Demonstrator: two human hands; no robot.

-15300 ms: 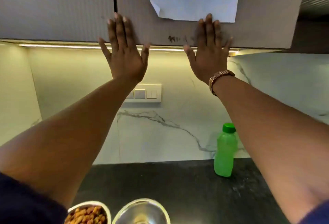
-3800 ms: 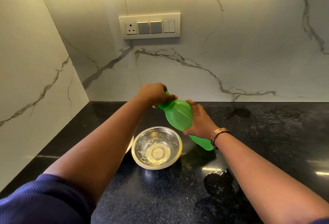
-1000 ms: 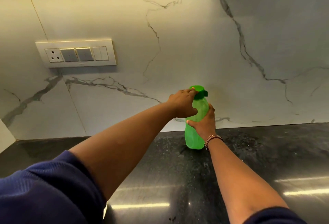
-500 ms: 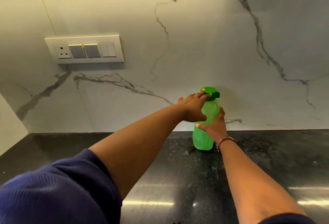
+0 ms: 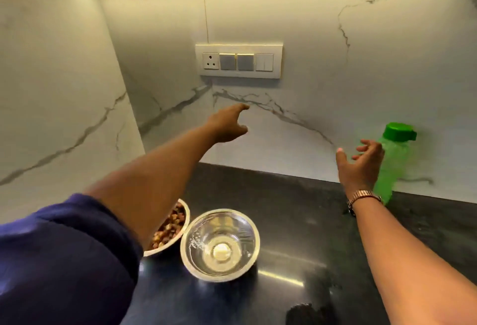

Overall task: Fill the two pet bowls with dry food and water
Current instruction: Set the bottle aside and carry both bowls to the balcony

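Observation:
Two steel bowls sit side by side near the front of the black counter. The left bowl (image 5: 184,217) holds brown dry food and is partly hidden by my left arm. The right bowl (image 5: 249,224) holds clear water. A green bottle (image 5: 393,159) with its green cap on stands upright against the marble wall at the right. My right hand (image 5: 360,163) hovers just left of the bottle, fingers loosely spread, holding nothing. My left hand (image 5: 227,124) is raised in the air in front of the wall, fingers extended, holding nothing.
A white switch panel (image 5: 238,61) with a socket is mounted on the marble backsplash. A side wall closes the corner at the left. The black counter (image 5: 309,234) stretches to the right and toward me.
Both hands have let go of the bottle, which now stands capped by the wall. My left hand has swung away to the left and my view has turned left, bringing the bowls into sight.

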